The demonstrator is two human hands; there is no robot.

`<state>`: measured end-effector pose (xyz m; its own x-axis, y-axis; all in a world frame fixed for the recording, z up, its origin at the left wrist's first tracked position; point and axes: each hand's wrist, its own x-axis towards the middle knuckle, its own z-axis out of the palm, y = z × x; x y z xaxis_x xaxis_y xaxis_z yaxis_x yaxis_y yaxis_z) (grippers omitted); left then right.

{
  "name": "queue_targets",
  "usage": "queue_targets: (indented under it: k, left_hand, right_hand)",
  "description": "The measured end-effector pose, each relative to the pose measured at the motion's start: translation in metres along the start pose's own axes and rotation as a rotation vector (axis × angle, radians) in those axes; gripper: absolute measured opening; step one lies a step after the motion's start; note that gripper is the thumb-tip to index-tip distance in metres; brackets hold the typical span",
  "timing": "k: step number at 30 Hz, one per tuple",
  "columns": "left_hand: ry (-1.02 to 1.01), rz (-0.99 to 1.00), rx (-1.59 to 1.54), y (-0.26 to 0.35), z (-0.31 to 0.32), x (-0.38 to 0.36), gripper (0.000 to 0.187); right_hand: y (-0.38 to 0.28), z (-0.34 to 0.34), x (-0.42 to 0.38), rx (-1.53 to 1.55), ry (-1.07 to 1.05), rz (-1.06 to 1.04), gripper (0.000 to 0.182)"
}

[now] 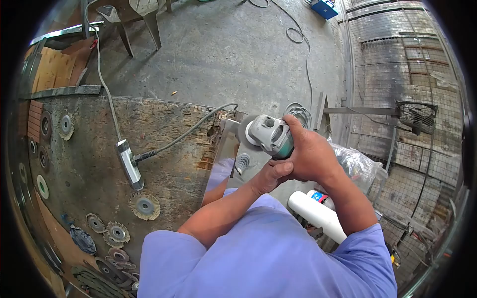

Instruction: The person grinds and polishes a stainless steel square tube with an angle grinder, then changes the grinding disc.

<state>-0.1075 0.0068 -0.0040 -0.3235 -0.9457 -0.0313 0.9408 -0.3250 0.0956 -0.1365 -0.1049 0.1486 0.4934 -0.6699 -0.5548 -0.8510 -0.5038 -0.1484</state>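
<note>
An angle grinder (271,134) with a grey metal head and a green body is in front of me, its disc (247,131) facing left beside a shiny metal piece (221,166) at the table's right edge. My right hand (313,154) is wrapped round the grinder's body, with a finger up along its head. Below it, my left hand (273,175) is closed at the lower end of the tool, against my right hand. Part of the grinder is hidden behind my hands.
On the worn wooden table (164,119) lie a power strip (130,164) with a plugged-in cable, and several abrasive discs (145,206). Chairs (144,15) stand beyond it. Right are coiled cable (299,113), a white cylinder (315,216), a plastic bag (355,161) and a fan (417,116).
</note>
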Motion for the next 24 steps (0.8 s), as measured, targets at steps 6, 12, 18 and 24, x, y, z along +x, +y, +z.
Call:
queue_targets:
  k: [6, 12, 18, 24]
  left_hand:
    - [-0.024, 0.055, -0.032, 0.009, 0.001, -0.001, 0.08]
    - [0.026, 0.143, -0.047, 0.02, 0.013, -0.004, 0.084]
    - [-0.035, 0.046, 0.001, 0.009, 0.003, -0.001, 0.086]
    - [0.023, 0.255, -0.016, 0.029, 0.014, 0.001, 0.085]
  right_hand:
    - [-0.019, -0.012, 0.007, -0.046, -0.027, -0.018, 0.087]
    - [-0.031, -0.016, 0.014, -0.063, -0.044, -0.042, 0.088]
    - [-0.027, -0.017, 0.009, -0.066, -0.086, 0.059, 0.094]
    - [-0.044, -0.028, 0.023, -0.087, -0.089, -0.043, 0.082]
